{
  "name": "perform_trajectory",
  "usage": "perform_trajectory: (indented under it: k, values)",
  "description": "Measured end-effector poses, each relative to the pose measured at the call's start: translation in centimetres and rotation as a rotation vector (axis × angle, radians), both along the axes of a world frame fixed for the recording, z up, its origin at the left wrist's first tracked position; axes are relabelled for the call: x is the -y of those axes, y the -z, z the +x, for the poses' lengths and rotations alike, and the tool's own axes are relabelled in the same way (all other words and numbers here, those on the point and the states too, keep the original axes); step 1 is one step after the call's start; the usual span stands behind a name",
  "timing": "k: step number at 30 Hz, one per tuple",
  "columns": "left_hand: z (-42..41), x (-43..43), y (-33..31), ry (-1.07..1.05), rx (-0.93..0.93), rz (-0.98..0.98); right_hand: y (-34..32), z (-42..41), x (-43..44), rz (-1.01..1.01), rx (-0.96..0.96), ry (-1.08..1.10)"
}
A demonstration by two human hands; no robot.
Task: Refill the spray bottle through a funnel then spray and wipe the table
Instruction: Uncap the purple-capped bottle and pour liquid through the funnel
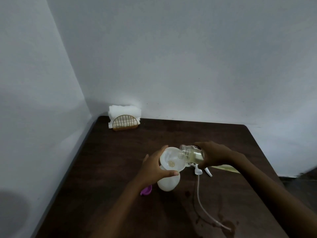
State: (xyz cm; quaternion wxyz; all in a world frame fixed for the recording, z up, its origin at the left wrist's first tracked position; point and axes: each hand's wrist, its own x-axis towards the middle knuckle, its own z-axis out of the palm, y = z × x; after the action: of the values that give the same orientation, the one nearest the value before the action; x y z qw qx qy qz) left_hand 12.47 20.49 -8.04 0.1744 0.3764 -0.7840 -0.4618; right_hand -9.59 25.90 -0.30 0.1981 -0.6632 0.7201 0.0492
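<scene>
A white spray bottle (169,183) stands on the dark wooden table (120,152) with a white funnel (172,159) in its neck. My left hand (154,169) grips the funnel's rim, thumb at the front. My right hand (216,155) holds a clear refill bottle (191,152) tipped on its side, its open mouth over the funnel; yellowish liquid sits inside it and in the funnel's throat. The white spray head (200,170) lies on the table behind the bottle, its long dip tube (204,203) trailing toward me.
A purple cap (146,190) lies left of the spray bottle. A gold wire holder with white napkins (124,117) stands at the far left corner against the wall. Wet spots (228,224) mark the table near the tube's end. A yellowish cloth (226,169) lies behind my right wrist.
</scene>
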Motion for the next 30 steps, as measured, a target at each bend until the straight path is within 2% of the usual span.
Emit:
perform_trajectory:
  k: [30]
  values:
    - [-0.04, 0.11, 0.23, 0.0, -0.014, -0.008, 0.35, -0.2, 0.2, -0.003, -0.018, -0.008]
